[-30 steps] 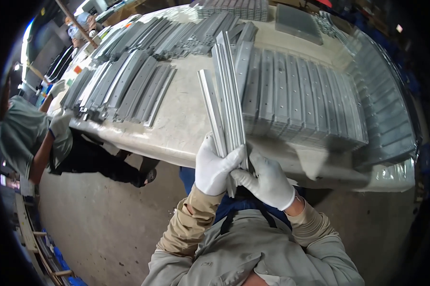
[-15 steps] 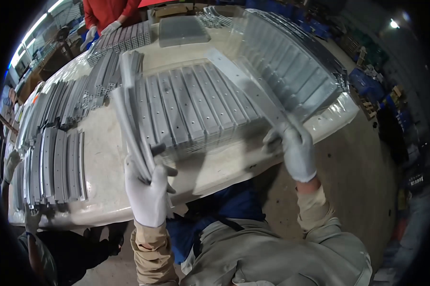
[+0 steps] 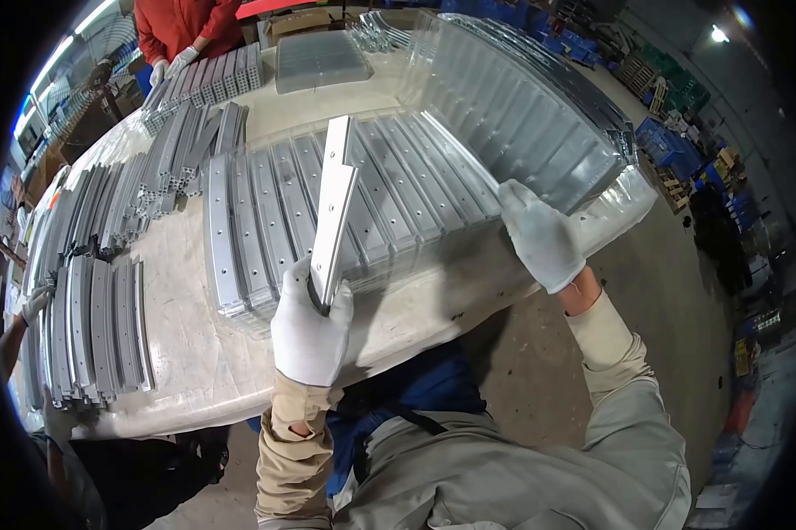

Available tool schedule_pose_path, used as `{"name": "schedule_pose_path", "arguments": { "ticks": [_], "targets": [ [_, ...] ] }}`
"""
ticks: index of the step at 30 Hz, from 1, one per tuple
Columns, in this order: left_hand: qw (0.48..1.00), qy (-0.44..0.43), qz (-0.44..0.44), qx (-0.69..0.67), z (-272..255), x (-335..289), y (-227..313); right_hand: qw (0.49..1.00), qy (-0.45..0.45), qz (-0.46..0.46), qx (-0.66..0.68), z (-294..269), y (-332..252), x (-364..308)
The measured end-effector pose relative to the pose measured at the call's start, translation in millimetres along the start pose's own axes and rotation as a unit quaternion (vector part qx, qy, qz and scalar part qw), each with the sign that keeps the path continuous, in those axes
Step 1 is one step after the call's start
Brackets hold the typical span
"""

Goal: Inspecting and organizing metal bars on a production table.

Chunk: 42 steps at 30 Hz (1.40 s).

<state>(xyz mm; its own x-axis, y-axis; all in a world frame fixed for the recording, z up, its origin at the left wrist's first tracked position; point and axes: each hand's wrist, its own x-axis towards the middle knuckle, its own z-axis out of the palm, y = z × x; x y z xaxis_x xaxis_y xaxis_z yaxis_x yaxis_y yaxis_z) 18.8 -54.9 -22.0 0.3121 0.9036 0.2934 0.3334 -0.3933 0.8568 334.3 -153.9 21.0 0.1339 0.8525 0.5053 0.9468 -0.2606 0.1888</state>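
We hold metal strips (image 3: 334,203) tilted over the near edge of a clear tray (image 3: 255,320), our left hand (image 3: 311,340) with its fingers closed around their lower ends. Our right hand (image 3: 543,243) is at the near end of the rightmost strip (image 3: 461,150); we cannot tell whether its fingers grip. Beyond, clear stacked trays (image 3: 521,115) stand on the desk (image 3: 195,353).

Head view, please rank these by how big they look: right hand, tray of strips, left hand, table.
1. Table
2. Tray of strips
3. Left hand and right hand: they look much alike, so I leave them unranked.
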Motion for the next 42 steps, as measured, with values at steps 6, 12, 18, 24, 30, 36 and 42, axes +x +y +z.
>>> {"name": "schedule_pose_path", "arguments": {
  "ticks": [6, 12, 18, 24, 30, 36, 42],
  "targets": [
    [0.999, -0.009, -0.029, -0.017, -5, 0, -7, 0.989, -0.035, -0.036, 0.142, -7, 4, 13],
    [0.996, -0.017, -0.067, -0.051, -5, 5, -6, 0.98, -0.132, -0.061, 0.134, -4, 26, 45],
    [0.993, -0.036, -0.091, -0.067, -9, 5, -1, 0.929, -0.131, -0.043, 0.344, 27, 45, 41],
    [0.972, -0.076, -0.134, -0.179, -20, 8, 7, 0.911, -0.111, 0.033, 0.396, 27, 35, 32],
    [0.975, -0.08, -0.11, -0.176, -21, 10, 3, 0.915, -0.126, 0.101, 0.37, 27, 36, 36],
    [0.972, -0.094, -0.14, -0.162, -30, 12, 2, 0.931, -0.104, 0.143, 0.32, 44, 24, 33],
    [0.847, -0.124, -0.195, -0.479, -23, -9, 33, 0.872, 0.039, 0.079, 0.481, -20, -57, -13]
  ]
}}
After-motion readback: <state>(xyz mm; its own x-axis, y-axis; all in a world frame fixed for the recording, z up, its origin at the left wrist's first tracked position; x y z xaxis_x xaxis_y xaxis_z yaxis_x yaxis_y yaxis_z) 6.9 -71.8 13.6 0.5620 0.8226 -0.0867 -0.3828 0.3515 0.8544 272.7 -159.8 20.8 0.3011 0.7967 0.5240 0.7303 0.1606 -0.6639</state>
